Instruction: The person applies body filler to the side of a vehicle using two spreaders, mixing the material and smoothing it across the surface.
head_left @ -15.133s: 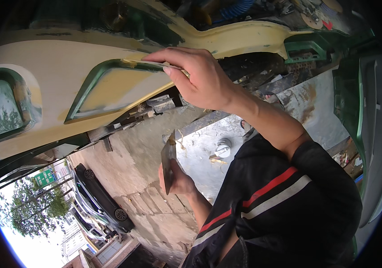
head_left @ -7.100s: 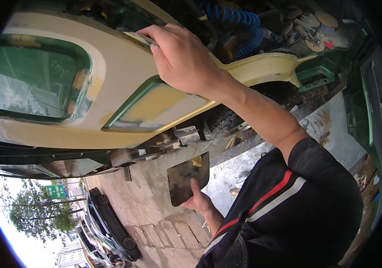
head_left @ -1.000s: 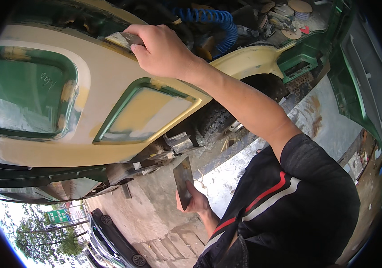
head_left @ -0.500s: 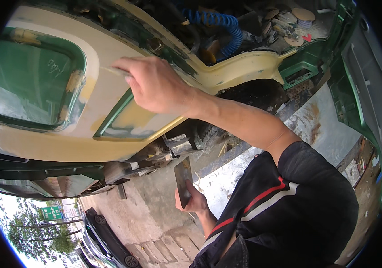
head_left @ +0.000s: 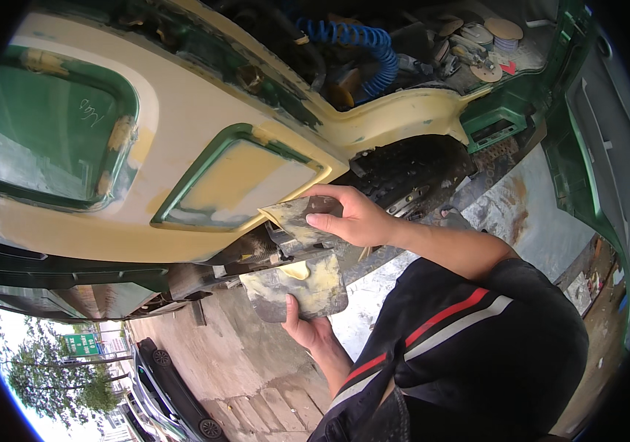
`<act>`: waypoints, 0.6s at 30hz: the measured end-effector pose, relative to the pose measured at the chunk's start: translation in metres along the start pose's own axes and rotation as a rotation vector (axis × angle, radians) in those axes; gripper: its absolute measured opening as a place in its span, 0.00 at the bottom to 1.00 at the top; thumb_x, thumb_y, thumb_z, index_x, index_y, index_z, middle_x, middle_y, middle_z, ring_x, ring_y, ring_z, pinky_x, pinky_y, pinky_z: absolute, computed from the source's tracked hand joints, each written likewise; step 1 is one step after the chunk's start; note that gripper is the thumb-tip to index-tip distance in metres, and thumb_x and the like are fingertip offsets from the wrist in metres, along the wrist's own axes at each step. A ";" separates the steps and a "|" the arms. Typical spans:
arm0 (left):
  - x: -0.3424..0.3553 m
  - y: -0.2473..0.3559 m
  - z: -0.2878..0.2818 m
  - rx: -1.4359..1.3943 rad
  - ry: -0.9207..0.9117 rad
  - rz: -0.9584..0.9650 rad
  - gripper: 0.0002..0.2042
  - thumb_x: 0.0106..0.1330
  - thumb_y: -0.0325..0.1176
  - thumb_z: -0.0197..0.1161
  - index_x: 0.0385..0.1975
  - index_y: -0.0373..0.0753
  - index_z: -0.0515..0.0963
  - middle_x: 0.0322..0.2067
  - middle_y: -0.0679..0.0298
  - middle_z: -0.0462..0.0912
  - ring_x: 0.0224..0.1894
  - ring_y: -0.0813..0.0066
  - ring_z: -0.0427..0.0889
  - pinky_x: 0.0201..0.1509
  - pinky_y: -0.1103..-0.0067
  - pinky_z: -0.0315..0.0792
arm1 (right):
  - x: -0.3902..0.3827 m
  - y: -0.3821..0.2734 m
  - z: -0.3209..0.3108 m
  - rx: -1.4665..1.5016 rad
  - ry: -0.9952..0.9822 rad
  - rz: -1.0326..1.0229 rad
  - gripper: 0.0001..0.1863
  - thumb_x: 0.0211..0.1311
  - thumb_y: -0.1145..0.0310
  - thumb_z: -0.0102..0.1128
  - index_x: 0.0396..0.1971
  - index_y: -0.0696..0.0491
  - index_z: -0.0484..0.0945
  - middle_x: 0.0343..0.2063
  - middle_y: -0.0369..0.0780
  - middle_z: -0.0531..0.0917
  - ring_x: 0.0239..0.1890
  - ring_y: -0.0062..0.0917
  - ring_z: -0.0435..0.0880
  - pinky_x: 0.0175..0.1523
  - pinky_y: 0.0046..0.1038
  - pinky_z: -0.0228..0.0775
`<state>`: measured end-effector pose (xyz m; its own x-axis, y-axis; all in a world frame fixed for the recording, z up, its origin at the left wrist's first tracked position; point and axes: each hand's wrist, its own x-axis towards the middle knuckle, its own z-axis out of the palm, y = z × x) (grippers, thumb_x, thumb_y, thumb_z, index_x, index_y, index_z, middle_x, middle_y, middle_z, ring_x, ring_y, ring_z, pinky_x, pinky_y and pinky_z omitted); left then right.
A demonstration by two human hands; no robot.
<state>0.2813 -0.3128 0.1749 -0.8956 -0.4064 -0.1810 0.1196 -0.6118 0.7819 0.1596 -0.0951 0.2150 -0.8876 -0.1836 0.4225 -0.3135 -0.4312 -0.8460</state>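
Observation:
My right hand [head_left: 363, 219] is closed on a thin, flexible putty spreader [head_left: 291, 222], thumb on its near face. Pale yellow putty coats the spreader's far part. Just below it, my left hand [head_left: 313, 337] grips a flat dark putty plate [head_left: 330, 291] by its lower edge, thumb lying on top. Yellow putty is smeared over the plate, and a thicker dollop [head_left: 296, 270] sits at its upper edge. The two tools are close together but apart. Ahead is a vehicle's body panel [head_left: 171, 136], patched beige and yellow, with a green-edged recess [head_left: 234, 180] nearest my right hand.
A green-framed window [head_left: 50, 129] is at the left. Up at the back lie a coiled blue hose [head_left: 381, 55] and several sanding discs [head_left: 503, 29]. A green door [head_left: 588, 162] stands at the right. Below are concrete ground [head_left: 212, 339], metal sheeting [head_left: 521, 199] and a parked dark car [head_left: 175, 390].
My right hand has come away from the panel beside the window, down and right to above the plate. My left hand has turned the plate, so its putty-covered face now shows.

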 end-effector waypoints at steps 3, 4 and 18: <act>0.003 -0.012 0.020 -0.057 0.004 -0.053 0.26 0.69 0.24 0.58 0.67 0.30 0.62 0.61 0.50 0.74 0.61 0.55 0.76 0.67 0.57 0.72 | -0.008 -0.011 -0.005 0.042 -0.068 0.031 0.17 0.71 0.72 0.57 0.57 0.60 0.76 0.46 0.39 0.85 0.49 0.19 0.80 0.55 0.25 0.73; 0.004 -0.014 0.029 -0.089 0.008 -0.078 0.27 0.69 0.23 0.58 0.68 0.31 0.61 0.61 0.50 0.73 0.60 0.55 0.77 0.66 0.57 0.73 | -0.010 -0.016 -0.011 -0.006 -0.118 0.063 0.15 0.72 0.72 0.57 0.55 0.60 0.78 0.47 0.42 0.85 0.49 0.22 0.81 0.56 0.26 0.73; -0.017 -0.026 0.102 0.149 0.082 0.182 0.25 0.64 0.15 0.58 0.63 0.28 0.66 0.56 0.49 0.77 0.55 0.57 0.81 0.60 0.63 0.77 | 0.013 -0.033 -0.086 -0.461 -0.698 -0.429 0.35 0.48 0.83 0.58 0.63 0.51 0.75 0.62 0.45 0.77 0.63 0.41 0.77 0.69 0.38 0.68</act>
<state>0.2499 -0.2204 0.2190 -0.8265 -0.5583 -0.0725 0.2056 -0.4192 0.8843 0.1296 -0.0074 0.2209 -0.3089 -0.6429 0.7009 -0.8022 -0.2198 -0.5552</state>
